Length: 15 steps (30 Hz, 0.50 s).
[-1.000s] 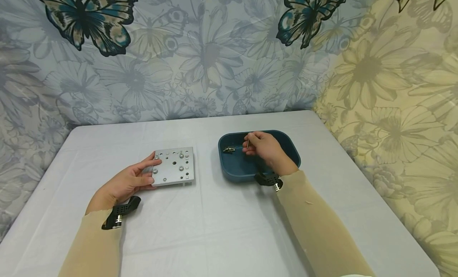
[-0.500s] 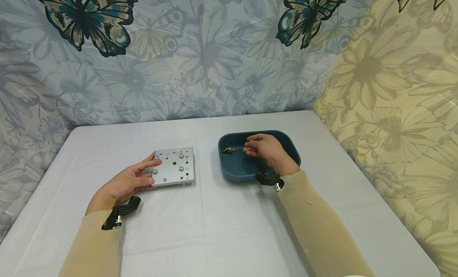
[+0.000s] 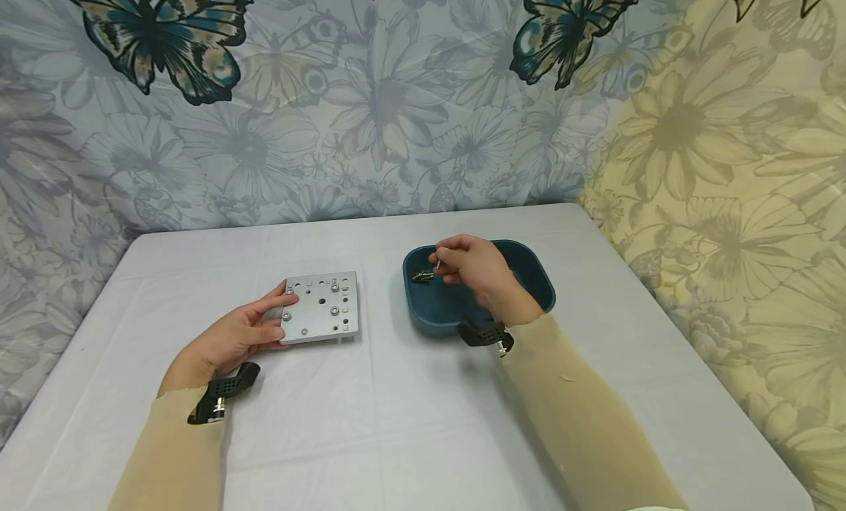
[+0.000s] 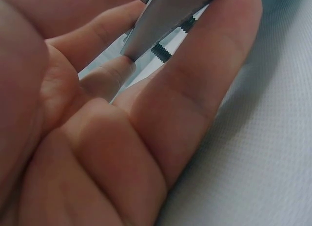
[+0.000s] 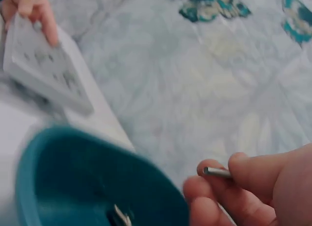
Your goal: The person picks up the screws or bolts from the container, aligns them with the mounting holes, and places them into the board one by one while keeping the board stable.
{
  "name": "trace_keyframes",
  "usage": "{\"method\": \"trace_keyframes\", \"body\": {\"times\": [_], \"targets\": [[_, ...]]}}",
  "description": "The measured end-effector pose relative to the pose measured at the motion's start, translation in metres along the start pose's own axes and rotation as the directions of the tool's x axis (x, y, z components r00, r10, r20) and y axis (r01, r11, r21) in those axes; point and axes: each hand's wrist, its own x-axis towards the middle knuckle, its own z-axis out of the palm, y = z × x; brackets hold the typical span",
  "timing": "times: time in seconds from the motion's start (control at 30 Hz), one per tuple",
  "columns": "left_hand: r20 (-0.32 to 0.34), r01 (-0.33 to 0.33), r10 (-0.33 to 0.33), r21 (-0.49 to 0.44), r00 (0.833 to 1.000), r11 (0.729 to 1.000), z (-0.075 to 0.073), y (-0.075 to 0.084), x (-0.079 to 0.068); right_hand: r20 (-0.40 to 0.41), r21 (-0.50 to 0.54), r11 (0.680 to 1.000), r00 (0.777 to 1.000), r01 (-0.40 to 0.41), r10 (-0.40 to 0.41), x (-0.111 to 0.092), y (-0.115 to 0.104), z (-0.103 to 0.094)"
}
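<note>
My left hand (image 3: 228, 342) grips the left edge of a silver metal plate (image 3: 313, 324) with drilled holes and several socket-head screws in its top. Threaded screw ends (image 4: 161, 52) stick out under the plate in the left wrist view. Over the left part of a dark blue plastic bin (image 3: 436, 320), my right hand (image 3: 485, 276) pinches a slim metal pin (image 5: 219, 173) between thumb and fingers. The pin's near end shows in the right wrist view; the rest is covered by the fingers. Below the fingertips, a small pile of metal fasteners (image 3: 423, 277) lies in the bin.
A white cloth (image 3: 377, 423) covers the table under both the plate and the bin. Behind it hangs a floral and butterfly-patterned backdrop (image 3: 390, 129). Each wrist wears a black camera mount, the left one (image 3: 228, 386) close over the cloth.
My right hand has moved left and slightly up over the bin, with the pin in its fingers. The left hand and plate have stayed still.
</note>
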Motion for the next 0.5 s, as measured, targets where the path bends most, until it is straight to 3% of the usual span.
{"method": "trace_keyframes", "body": {"times": [0.5], "targets": [[-0.015, 0.011, -0.011, 0.013, 1.0, 1.0, -0.002, -0.001, 0.001, 0.101, 0.066, 0.994, 0.991, 0.085, -0.092, -0.015, -0.01, 0.078]]}}
